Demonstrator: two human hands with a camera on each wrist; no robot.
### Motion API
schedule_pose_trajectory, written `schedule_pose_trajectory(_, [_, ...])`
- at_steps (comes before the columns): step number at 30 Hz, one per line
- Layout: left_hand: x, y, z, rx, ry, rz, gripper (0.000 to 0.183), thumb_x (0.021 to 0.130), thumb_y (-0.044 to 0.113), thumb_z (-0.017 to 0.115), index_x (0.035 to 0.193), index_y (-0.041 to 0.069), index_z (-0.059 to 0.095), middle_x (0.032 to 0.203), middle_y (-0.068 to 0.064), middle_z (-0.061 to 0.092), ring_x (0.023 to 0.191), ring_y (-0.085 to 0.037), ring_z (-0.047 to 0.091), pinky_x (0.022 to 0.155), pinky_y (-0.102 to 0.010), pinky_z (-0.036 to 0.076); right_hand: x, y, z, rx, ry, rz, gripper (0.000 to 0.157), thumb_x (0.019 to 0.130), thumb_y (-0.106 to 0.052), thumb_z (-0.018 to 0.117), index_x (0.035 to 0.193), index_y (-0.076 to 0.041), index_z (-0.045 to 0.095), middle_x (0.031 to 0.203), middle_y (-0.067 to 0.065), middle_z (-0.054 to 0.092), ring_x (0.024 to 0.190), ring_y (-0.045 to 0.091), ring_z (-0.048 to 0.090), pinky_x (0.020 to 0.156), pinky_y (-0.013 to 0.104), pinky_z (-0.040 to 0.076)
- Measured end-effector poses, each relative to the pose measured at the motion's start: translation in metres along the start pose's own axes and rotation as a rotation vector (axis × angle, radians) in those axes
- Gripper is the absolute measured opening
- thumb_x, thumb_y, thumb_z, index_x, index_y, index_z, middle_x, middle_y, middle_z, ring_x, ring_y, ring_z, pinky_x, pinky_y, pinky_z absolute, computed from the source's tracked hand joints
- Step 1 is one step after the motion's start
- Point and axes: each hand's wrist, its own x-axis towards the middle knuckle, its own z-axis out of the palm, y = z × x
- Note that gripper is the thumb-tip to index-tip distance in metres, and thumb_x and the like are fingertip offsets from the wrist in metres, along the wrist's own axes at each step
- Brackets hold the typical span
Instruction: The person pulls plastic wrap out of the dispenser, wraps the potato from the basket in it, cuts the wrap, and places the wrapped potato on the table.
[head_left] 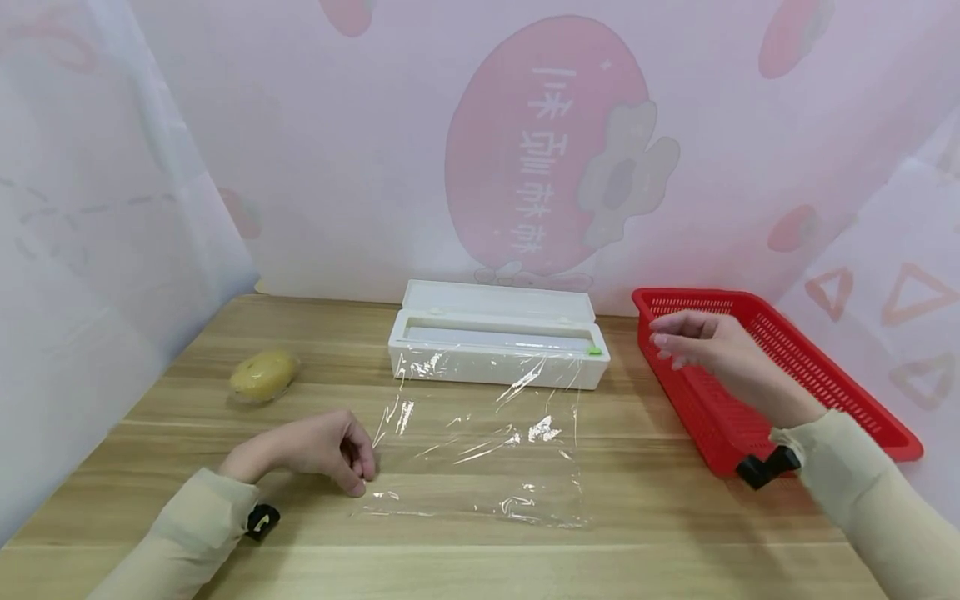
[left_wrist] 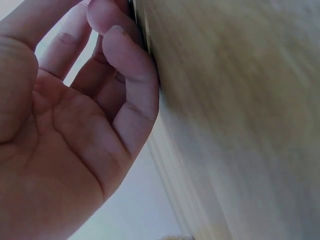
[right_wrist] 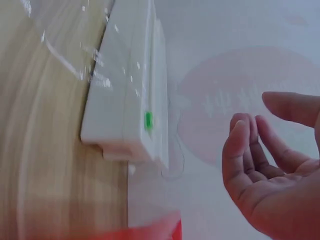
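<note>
A clear sheet of cling film (head_left: 480,450) stretches from an open white cling film dispenser box (head_left: 495,371) toward the front of the wooden table. My left hand (head_left: 326,450) is at the sheet's near left corner, thumb and index fingertip close together on its edge. In the left wrist view the other fingers of my left hand (left_wrist: 95,110) curl against the tabletop, with the pinching tips cut off. My right hand (head_left: 720,354) is raised over the red basket's left side, its fingers loosely bent and nothing between them. A small green slider (right_wrist: 148,120) is at the box's right end.
The red plastic basket (head_left: 832,367) occupies the table's right side. A yellow, film-wrapped oval item (head_left: 264,375) lies on the wooden table (head_left: 450,567) at the left. Behind the table hangs a pale pink printed cloth (head_left: 337,167).
</note>
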Motion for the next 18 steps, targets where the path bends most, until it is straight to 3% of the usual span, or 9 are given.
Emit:
schedule_pose_trajectory(7, [-0.002, 0.001, 0.0, 0.012, 0.007, -0.013, 0.017, 0.071, 0.005, 0.085, 0.084, 0.009, 0.075, 0.078, -0.002, 0.069, 0.07, -0.014, 0.061, 0.064, -0.024, 0.051, 0.023, 0.014, -0.052, -0.016, 0.052, -0.036, 0.046, 0.092, -0.027, 0.072, 0.129, -0.003, 0.06, 0.111, 0.003, 0.068, 0.09, 0.021, 0.066, 0.079, 0.027, 0.054])
schedule_pose_trajectory(12, [-0.005, 0.004, 0.001, 0.003, 0.013, -0.011, 0.016, 0.071, 0.004, 0.085, 0.082, 0.008, 0.075, 0.076, -0.002, 0.069, 0.068, -0.013, 0.06, 0.061, -0.023, 0.049, 0.036, 0.036, -0.083, -0.094, 0.069, 0.009, 0.056, 0.093, -0.033, 0.069, 0.141, -0.009, 0.053, 0.126, -0.007, 0.063, 0.11, 0.009, 0.059, 0.089, 0.02, 0.047])
schedule_pose_trajectory(14, [-0.007, 0.005, 0.003, -0.008, 0.015, -0.003, 0.015, 0.071, 0.003, 0.084, 0.082, 0.007, 0.075, 0.076, -0.003, 0.069, 0.067, -0.012, 0.059, 0.06, -0.022, 0.049, 0.04, 0.043, -0.093, -0.139, 0.077, 0.038, 0.061, 0.092, -0.039, 0.07, 0.144, -0.015, 0.051, 0.134, -0.004, 0.06, 0.12, 0.01, 0.052, 0.098, 0.025, 0.042])
schedule_pose_trajectory(18, [-0.012, 0.005, 0.006, -0.019, 0.02, 0.005, 0.015, 0.07, 0.001, 0.084, 0.081, 0.006, 0.075, 0.076, -0.003, 0.069, 0.066, -0.011, 0.059, 0.059, -0.021, 0.049, 0.047, 0.058, -0.106, -0.187, 0.058, 0.078, 0.069, 0.089, -0.042, 0.072, 0.148, -0.019, 0.046, 0.144, 0.006, 0.051, 0.137, 0.021, 0.037, 0.111, 0.047, 0.029])
